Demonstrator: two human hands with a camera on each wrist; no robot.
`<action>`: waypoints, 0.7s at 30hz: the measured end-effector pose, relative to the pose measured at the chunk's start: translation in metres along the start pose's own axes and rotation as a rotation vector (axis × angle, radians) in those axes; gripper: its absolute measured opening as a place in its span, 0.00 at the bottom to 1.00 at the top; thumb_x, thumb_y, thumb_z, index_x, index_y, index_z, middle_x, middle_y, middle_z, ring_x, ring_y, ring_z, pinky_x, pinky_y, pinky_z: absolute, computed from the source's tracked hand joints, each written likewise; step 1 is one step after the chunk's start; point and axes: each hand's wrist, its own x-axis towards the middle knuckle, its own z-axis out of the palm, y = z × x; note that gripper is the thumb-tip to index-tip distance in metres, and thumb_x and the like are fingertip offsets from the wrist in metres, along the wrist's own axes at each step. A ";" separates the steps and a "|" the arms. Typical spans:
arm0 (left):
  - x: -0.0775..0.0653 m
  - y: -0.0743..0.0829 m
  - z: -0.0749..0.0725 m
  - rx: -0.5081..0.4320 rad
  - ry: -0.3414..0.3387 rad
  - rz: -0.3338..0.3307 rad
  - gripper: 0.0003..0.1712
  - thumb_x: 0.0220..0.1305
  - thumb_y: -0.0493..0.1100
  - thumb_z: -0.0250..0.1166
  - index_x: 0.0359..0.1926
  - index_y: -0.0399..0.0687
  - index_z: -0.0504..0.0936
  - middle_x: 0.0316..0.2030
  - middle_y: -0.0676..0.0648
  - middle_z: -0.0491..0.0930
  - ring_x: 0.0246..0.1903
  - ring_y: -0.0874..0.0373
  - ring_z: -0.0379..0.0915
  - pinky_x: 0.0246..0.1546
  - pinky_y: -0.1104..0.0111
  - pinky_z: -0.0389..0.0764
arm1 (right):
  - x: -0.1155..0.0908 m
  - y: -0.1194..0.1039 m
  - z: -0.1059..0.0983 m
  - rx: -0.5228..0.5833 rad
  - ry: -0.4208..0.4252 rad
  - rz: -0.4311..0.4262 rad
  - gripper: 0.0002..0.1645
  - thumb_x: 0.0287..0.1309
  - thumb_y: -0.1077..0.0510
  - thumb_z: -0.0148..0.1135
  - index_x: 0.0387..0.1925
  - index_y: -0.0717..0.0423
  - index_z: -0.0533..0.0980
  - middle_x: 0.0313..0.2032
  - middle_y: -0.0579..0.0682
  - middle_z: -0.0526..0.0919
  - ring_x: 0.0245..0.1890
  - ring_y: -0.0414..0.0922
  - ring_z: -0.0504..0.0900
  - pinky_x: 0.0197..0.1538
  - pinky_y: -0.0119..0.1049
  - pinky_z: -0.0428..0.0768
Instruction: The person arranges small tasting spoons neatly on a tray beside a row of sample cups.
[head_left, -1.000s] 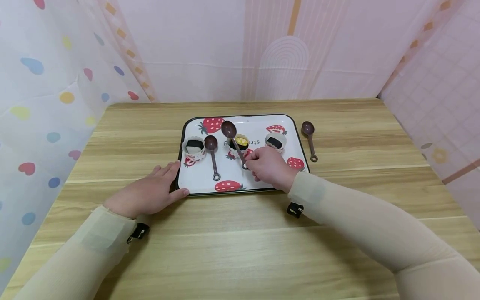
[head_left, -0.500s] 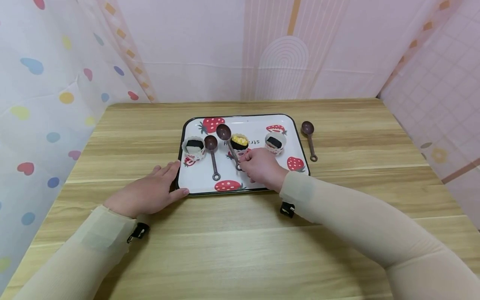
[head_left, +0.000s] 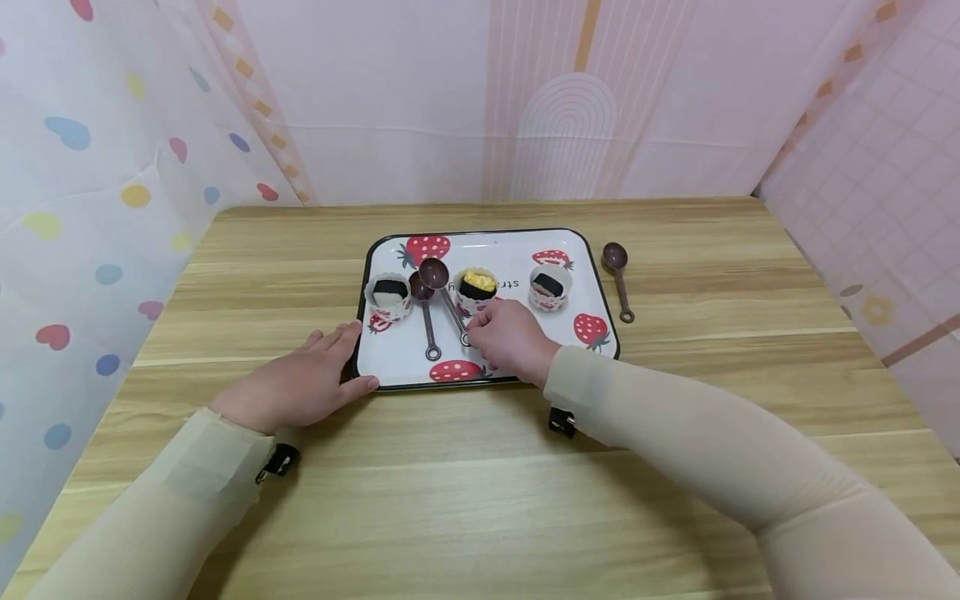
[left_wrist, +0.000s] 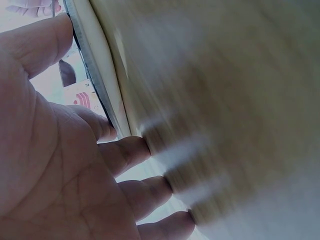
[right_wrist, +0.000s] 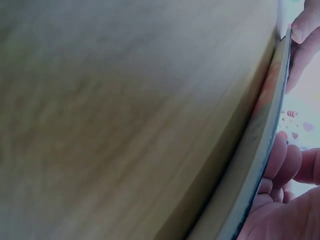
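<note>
My right hand (head_left: 513, 337) pinches the handle end of a brown spoon (head_left: 450, 307) over the tray, its bowl up and to the left. That bowl overlaps the bowl of a second brown spoon (head_left: 427, 321) lying on the tray. Just right of the held spoon is a paper cup (head_left: 472, 306) with a black-wrapped, yellow-topped sushi piece (head_left: 478, 284). My left hand (head_left: 300, 383) rests at the left front corner of the white strawberry tray (head_left: 405, 371), thumb on the rim. In the left wrist view its fingers (left_wrist: 132, 152) spread along the tray's outer side.
Two more paper cups, one at the left (head_left: 390, 312) and one at the right (head_left: 550, 302) of the tray, each hold a black-and-white rice ball. A third brown spoon (head_left: 619, 283) lies on the wooden table (head_left: 480, 492) right of the tray. Patterned curtains (head_left: 420, 100) enclose the table's back and sides.
My right hand has moved left and slightly toward me with the spoon, from over the middle cup to beside the second spoon. My left hand stays at the tray corner.
</note>
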 end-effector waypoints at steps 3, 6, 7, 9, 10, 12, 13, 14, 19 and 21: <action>0.001 0.000 0.000 -0.003 -0.005 -0.005 0.59 0.76 0.73 0.50 0.84 0.34 0.41 0.83 0.30 0.47 0.79 0.22 0.43 0.76 0.33 0.57 | 0.002 0.001 0.001 -0.021 0.000 0.001 0.11 0.73 0.59 0.61 0.39 0.54 0.88 0.55 0.46 0.82 0.22 0.39 0.75 0.24 0.28 0.72; 0.001 -0.001 0.001 -0.003 -0.007 -0.006 0.59 0.76 0.74 0.50 0.84 0.34 0.41 0.82 0.30 0.47 0.79 0.22 0.43 0.76 0.33 0.57 | 0.003 0.001 0.002 -0.049 0.001 -0.002 0.12 0.73 0.58 0.61 0.36 0.53 0.89 0.58 0.45 0.82 0.23 0.39 0.75 0.25 0.29 0.72; 0.001 -0.001 0.001 -0.003 -0.007 -0.006 0.59 0.76 0.74 0.50 0.84 0.34 0.41 0.82 0.30 0.47 0.79 0.22 0.43 0.76 0.33 0.57 | 0.004 0.001 0.003 -0.060 0.000 -0.005 0.12 0.73 0.58 0.61 0.35 0.53 0.89 0.58 0.46 0.83 0.23 0.39 0.76 0.25 0.29 0.73; 0.001 -0.001 0.002 -0.002 -0.007 -0.006 0.59 0.76 0.74 0.50 0.84 0.34 0.41 0.82 0.29 0.47 0.78 0.21 0.43 0.76 0.33 0.57 | 0.003 0.001 0.002 -0.074 0.006 -0.013 0.13 0.73 0.58 0.61 0.35 0.53 0.89 0.59 0.45 0.83 0.25 0.39 0.76 0.26 0.29 0.73; 0.002 -0.001 0.002 -0.002 -0.006 -0.006 0.59 0.76 0.74 0.50 0.84 0.34 0.41 0.82 0.29 0.47 0.78 0.21 0.43 0.76 0.33 0.57 | 0.003 0.001 0.002 -0.071 0.008 -0.015 0.12 0.73 0.58 0.61 0.36 0.53 0.89 0.59 0.45 0.83 0.25 0.39 0.76 0.25 0.29 0.73; 0.002 -0.001 0.003 -0.001 -0.003 -0.002 0.59 0.76 0.73 0.50 0.84 0.34 0.42 0.82 0.29 0.48 0.78 0.21 0.43 0.76 0.33 0.57 | 0.002 0.001 0.001 -0.065 0.015 -0.017 0.12 0.73 0.58 0.60 0.38 0.53 0.89 0.58 0.45 0.83 0.25 0.39 0.76 0.25 0.28 0.72; 0.002 -0.001 0.003 0.000 -0.003 -0.002 0.59 0.76 0.73 0.49 0.84 0.34 0.42 0.82 0.29 0.48 0.78 0.21 0.43 0.76 0.33 0.57 | 0.001 0.001 0.001 -0.061 0.020 -0.017 0.12 0.73 0.58 0.60 0.39 0.53 0.88 0.57 0.45 0.84 0.25 0.39 0.76 0.25 0.28 0.72; 0.002 -0.001 0.003 0.000 -0.003 -0.002 0.59 0.76 0.73 0.49 0.84 0.33 0.42 0.82 0.29 0.48 0.78 0.21 0.43 0.76 0.33 0.57 | 0.000 0.000 0.000 -0.050 0.030 -0.017 0.11 0.73 0.58 0.60 0.40 0.53 0.88 0.57 0.46 0.84 0.25 0.39 0.76 0.25 0.28 0.72; 0.001 -0.001 0.002 -0.003 -0.008 -0.009 0.59 0.76 0.74 0.50 0.84 0.34 0.42 0.82 0.29 0.47 0.79 0.22 0.42 0.76 0.33 0.56 | -0.004 -0.002 -0.005 0.022 0.085 -0.003 0.10 0.75 0.57 0.60 0.47 0.52 0.86 0.49 0.48 0.87 0.23 0.40 0.77 0.25 0.29 0.71; 0.000 -0.001 0.002 -0.006 -0.008 -0.009 0.59 0.76 0.74 0.50 0.84 0.34 0.41 0.82 0.30 0.47 0.79 0.22 0.42 0.76 0.33 0.56 | -0.005 -0.002 -0.007 0.057 0.101 0.007 0.11 0.75 0.56 0.60 0.49 0.52 0.86 0.47 0.47 0.86 0.24 0.41 0.78 0.25 0.30 0.72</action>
